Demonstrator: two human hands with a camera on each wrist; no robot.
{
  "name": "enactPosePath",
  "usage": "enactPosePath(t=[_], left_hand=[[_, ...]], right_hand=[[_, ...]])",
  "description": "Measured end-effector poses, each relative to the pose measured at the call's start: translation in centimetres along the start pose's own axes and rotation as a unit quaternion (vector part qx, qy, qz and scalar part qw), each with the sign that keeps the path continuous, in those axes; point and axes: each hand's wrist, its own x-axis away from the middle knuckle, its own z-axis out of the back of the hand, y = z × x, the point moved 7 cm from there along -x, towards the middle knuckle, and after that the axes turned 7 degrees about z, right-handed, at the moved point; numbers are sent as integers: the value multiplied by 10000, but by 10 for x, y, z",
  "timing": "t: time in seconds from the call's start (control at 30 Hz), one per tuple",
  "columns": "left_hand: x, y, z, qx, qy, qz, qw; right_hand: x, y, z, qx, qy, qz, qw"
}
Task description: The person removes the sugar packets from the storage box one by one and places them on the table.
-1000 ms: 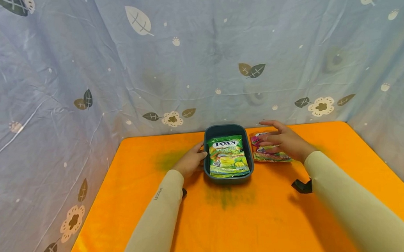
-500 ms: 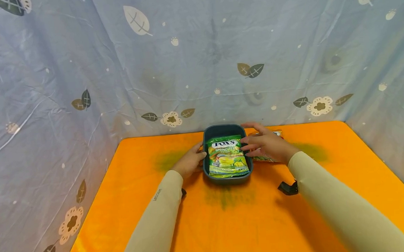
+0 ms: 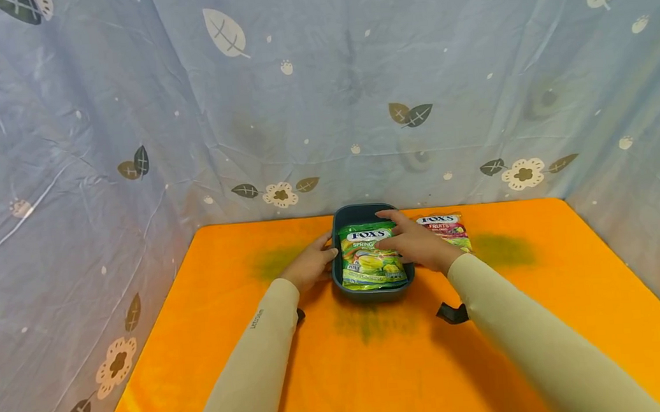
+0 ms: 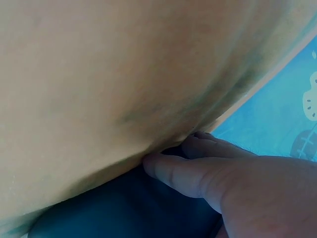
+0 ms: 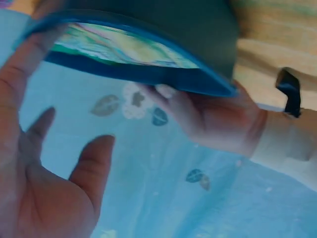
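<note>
A dark blue rectangular container (image 3: pixel 373 296) stands near the back of the table, with a green Fox's Spring Tea candy bag (image 3: pixel 368 264) lying in it. My left hand (image 3: pixel 307 266) rests against the container's left side; in the left wrist view its straight fingers (image 4: pixel 173 171) touch the outer wall. Over the container's right rim reaches my right hand (image 3: pixel 425 245), fingers spread above the green bag. Whether those fingertips touch the bag cannot be told. A red Fox's Fruits candy bag (image 3: pixel 446 228) lies on the table to the right, partly hidden by the right hand.
An orange cloth (image 3: pixel 376 369) with greenish stains covers the table. Blue-grey curtains (image 3: pixel 350 89) with leaf and flower prints hang behind and at both sides, close to the table's back edge. A black strap (image 3: pixel 452 313) hangs from the right wrist.
My right hand has moved left from over the Fruits candy bag to above the Spring Tea bag in the container, uncovering more of the Fruits bag. The left hand and container have stayed in place.
</note>
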Motion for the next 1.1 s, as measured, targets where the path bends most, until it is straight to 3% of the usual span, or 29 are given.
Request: enactPosePath(t=[0.2, 0.43, 0.63, 0.87, 1.1], left_hand=[[1, -1, 0, -13, 3, 11, 10000], [0, -2, -1, 40, -37, 32, 10000], [0, -1, 0, -4, -12, 56, 10000], [-1, -1, 0, 107, -47, 4, 9999], [0, -1, -1, -47, 38, 44, 10000]], right_hand=[[-4, -5, -13, 1227, 382, -59, 9917], [-7, -1, -17, 1567, 556, -236, 9858], [-8, 2, -12, 1565, 667, -295, 9850], [-8, 4, -10, 668, 601, -393, 9952], [-10, 12, -17, 410, 385, -90, 9984]])
